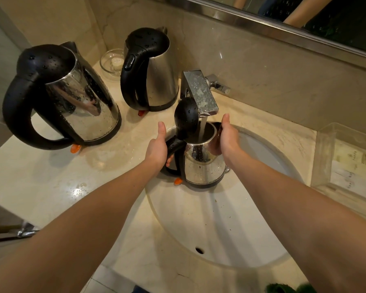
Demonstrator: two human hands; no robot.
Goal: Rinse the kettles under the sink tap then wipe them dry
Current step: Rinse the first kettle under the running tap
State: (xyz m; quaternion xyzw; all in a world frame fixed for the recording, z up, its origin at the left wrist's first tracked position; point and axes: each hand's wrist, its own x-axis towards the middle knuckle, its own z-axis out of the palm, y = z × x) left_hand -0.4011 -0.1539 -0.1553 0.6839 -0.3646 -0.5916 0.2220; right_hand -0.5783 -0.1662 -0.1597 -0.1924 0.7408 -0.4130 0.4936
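Mirror-bright steel, beaded with drops, on the centre kettle [203, 166], with a glossy black plastic lid [186, 115]. Same polished steel and wet black plastic on the left kettle [82, 106] and the upper kettle [161, 81]. Chromed, water-spotted metal for the tap [201, 92]. Smooth glossy white ceramic in the sink [199, 218]; polished cream stone for the counter [40, 187]. Clear glass for the bowl [110, 60] at upper left, clear plastic for the box [323, 157] at the right edge.

Beige counter [40, 187] (wet patches), near kettle [80, 106], far kettle [154, 81] upright left — glass bowl [111, 62] between, clear tray [325, 155] right.
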